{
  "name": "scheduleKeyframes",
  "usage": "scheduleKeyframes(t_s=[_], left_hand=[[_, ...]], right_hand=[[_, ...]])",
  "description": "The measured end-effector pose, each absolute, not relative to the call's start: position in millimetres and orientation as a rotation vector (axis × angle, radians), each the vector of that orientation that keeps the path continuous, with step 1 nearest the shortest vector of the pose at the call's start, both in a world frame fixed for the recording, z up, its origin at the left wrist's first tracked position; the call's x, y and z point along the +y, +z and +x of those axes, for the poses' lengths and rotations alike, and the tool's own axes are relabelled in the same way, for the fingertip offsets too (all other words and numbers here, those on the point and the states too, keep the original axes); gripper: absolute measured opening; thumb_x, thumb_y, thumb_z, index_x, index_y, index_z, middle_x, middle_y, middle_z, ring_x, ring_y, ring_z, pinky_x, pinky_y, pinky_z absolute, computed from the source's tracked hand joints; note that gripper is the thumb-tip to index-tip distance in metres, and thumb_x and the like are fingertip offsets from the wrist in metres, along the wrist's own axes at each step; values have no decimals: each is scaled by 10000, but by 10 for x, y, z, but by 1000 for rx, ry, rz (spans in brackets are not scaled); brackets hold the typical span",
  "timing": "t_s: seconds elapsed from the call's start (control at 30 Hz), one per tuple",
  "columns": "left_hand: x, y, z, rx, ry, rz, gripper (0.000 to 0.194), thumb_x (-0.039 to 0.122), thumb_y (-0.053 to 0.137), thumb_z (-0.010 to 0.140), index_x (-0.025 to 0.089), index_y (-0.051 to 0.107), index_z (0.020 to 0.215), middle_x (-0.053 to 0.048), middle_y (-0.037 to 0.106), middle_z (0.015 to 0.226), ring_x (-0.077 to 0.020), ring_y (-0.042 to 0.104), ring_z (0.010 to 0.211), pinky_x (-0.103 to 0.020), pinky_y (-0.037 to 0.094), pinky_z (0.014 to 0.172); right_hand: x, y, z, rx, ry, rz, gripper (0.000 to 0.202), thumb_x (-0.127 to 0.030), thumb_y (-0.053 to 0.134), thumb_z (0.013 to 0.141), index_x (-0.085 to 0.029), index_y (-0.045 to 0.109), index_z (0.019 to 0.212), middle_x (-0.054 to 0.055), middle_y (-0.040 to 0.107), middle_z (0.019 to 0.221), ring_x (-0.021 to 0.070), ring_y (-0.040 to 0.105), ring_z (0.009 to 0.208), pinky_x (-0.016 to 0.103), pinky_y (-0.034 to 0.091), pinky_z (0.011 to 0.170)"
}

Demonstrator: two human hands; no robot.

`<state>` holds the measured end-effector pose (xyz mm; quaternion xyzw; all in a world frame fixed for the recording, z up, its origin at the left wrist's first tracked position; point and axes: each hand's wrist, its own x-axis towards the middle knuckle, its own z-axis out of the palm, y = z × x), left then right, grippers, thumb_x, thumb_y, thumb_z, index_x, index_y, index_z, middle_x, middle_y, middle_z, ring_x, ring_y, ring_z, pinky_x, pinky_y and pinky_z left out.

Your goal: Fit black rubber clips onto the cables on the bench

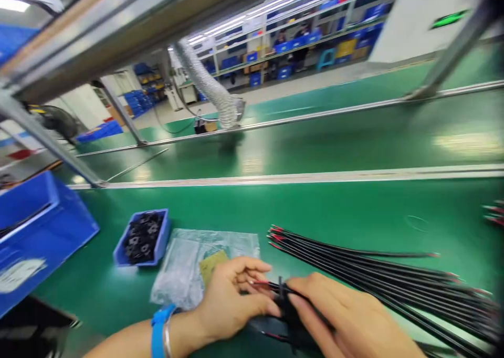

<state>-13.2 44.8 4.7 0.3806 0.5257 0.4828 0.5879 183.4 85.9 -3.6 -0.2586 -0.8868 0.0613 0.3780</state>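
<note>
Low in the view, my right hand (334, 311) grips a black cable whose red wire end (260, 282) points left. A black piece (291, 316) sits around or against the cable beside my right fingertips; its exact kind is blurred. My left hand (232, 295), with a blue band on the wrist, curls its fingers and thumb around the cable's end, the thumb tip near the black piece. Another red wire end (275, 336) shows below it. To the right lies a bundle of black cables (374, 269) with red and bare wire tips.
A small blue bin (165, 237) of black parts stands left, beside a clear plastic bag (177, 269) and a yellowish piece (210, 266). A large blue bin (74, 227) is at far left. A metal frame (118, 48) crosses overhead; a silver duct (208, 85) hangs behind.
</note>
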Motion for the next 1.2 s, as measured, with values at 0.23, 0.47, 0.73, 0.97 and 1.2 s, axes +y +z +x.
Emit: scheduleKeyframes(t_s=[0.23, 0.47, 0.73, 0.97, 1.2], left_hand=[[463, -1, -164, 1158, 1015, 843, 411, 322, 926, 545, 146, 696, 837, -1, 711, 701, -86, 619, 628, -182, 466, 623], [419, 6, -174, 1348, 1066, 1383, 212, 278, 858, 645, 156, 741, 774, -47, 712, 699, -155, 635, 635, -264, 500, 624], [489, 208, -195, 1261, 1110, 1920, 185, 295, 832, 719, 186, 761, 851, -49, 757, 736, -163, 689, 659, -246, 538, 646], [702, 735, -1381, 2168, 982, 1888, 351, 435, 702, 813, 207, 717, 1080, -88, 723, 1064, -249, 676, 937, -351, 509, 884], [722, 798, -2217, 2658, 244, 1863, 279, 395, 644, 811, 183, 749, 959, -58, 750, 869, -295, 679, 822, -323, 495, 694]], right_hand=[[836, 25, 1781, -2314, 173, -694, 208, -161, 395, 983, -192, 601, 989, 6, 596, 723, 153, 550, 600, 274, 414, 540], [757, -26, 1748, -2393, 311, -707, 302, -85, 337, 945, -191, 585, 810, 11, 569, 664, 148, 522, 572, 273, 380, 533], [805, 146, 1843, -2428, 570, -707, 285, -115, 343, 968, -197, 566, 810, -7, 556, 666, 126, 507, 562, 251, 380, 533], [930, 115, 1992, -2754, 368, -995, 216, -151, 435, 938, -206, 600, 811, 37, 591, 789, 205, 602, 648, 322, 430, 562], [926, 44, 1922, -2843, 424, -1055, 129, -147, 514, 897, -211, 614, 846, 35, 643, 823, 236, 641, 766, 349, 461, 653]])
